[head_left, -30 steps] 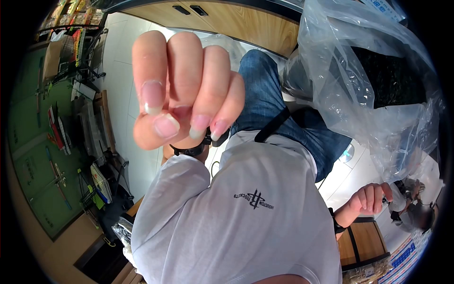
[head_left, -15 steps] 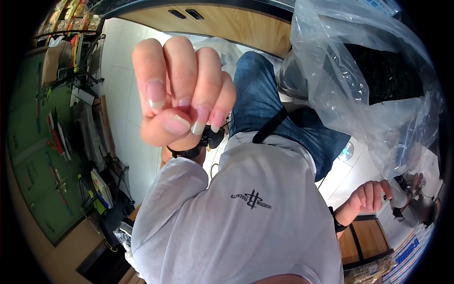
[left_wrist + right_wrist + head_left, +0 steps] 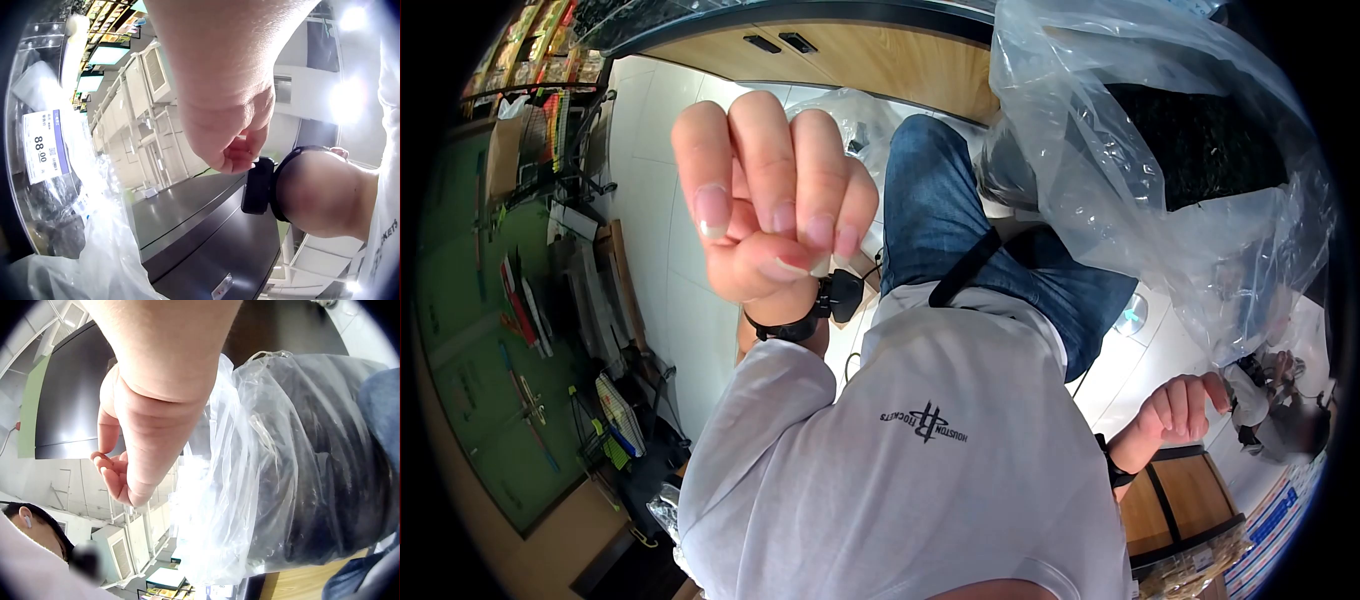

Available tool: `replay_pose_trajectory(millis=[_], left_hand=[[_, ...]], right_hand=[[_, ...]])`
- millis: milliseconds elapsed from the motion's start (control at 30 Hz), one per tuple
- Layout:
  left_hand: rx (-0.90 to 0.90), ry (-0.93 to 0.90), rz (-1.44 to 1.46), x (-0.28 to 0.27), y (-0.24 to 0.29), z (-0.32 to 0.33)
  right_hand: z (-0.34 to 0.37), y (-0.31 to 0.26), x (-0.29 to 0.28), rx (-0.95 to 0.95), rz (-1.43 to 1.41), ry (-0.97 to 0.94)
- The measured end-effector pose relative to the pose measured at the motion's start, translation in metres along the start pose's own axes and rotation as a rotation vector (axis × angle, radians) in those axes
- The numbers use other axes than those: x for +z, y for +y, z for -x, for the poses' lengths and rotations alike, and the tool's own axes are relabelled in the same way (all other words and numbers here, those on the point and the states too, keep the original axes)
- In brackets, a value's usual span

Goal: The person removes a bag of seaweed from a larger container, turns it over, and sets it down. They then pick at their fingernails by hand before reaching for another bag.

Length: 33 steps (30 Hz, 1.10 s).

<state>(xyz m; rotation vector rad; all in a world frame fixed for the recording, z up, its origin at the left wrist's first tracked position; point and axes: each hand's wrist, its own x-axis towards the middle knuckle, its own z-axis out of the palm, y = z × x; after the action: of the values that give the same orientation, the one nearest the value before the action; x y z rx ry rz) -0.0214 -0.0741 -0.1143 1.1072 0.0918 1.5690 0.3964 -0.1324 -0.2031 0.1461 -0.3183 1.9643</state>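
Note:
Close in front of the head camera, my left hand (image 3: 775, 195) is raised with its fingers curled and the thumb tip against the fingertips. Nothing shows between them. In the left wrist view that hand (image 3: 231, 122) overlaps the edge of the black head camera (image 3: 257, 187). Low at my right side, my right hand (image 3: 1178, 408) hangs with loosely bent fingers and holds nothing. The right wrist view shows this hand (image 3: 115, 469) beside a large clear plastic bag (image 3: 281, 469) with dark contents.
The bag (image 3: 1090, 190) stands in front of my right knee. A wooden cabinet (image 3: 900, 65) lies ahead, beyond the white tiled floor (image 3: 645, 185). Shelves and racks (image 3: 595, 290) line the left. A price tag (image 3: 45, 147) sits on packaging in the left wrist view.
My left hand has sunk slightly in the head view, and its thumb has closed in on the fingertips. The head view has shifted a little. The right hand stays loosely bent.

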Motion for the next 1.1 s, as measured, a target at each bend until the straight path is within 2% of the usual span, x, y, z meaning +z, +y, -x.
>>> replay_pose_trajectory(millis=[67, 500, 600, 767, 833, 900, 967, 1033, 1100], left_hand=[[0.033, -0.058, 0.074, -0.007, -0.002, 0.003], [0.051, -0.032, 0.078, -0.01, -0.006, 0.004], [0.05, 0.197, -0.18, -0.015, -0.007, 0.004], [-0.064, 0.257, -0.747, -0.051, -0.007, -0.002], [-0.16, 0.389, -0.867, -0.054, -0.009, -0.004], [-0.124, 0.469, -1.027, -0.063, -0.016, -0.01], [-0.078, 0.474, -1.164, -0.076, -0.02, -0.012], [-0.138, 0.498, -1.261, -0.082, -0.022, -0.013], [-0.122, 0.405, -1.439, -0.087, -0.021, -0.016]], right_hand=[[0.0, 0.0, 0.0, -0.003, -0.001, 0.001], [0.006, 0.001, -0.003, -0.028, 0.02, -0.001], [0.011, 0.002, -0.008, -0.033, 0.038, 0.04], [0.007, 0.003, -0.008, -0.062, 0.07, -0.002], [0.006, 0.003, -0.009, -0.05, 0.053, 0.007], [0.006, 0.004, -0.01, -0.064, 0.05, -0.018], [0.006, 0.005, -0.013, -0.056, 0.045, 0.005], [0.007, 0.005, -0.016, -0.068, 0.046, 0.004], [0.006, 0.005, -0.016, -0.064, 0.051, 0.023]])
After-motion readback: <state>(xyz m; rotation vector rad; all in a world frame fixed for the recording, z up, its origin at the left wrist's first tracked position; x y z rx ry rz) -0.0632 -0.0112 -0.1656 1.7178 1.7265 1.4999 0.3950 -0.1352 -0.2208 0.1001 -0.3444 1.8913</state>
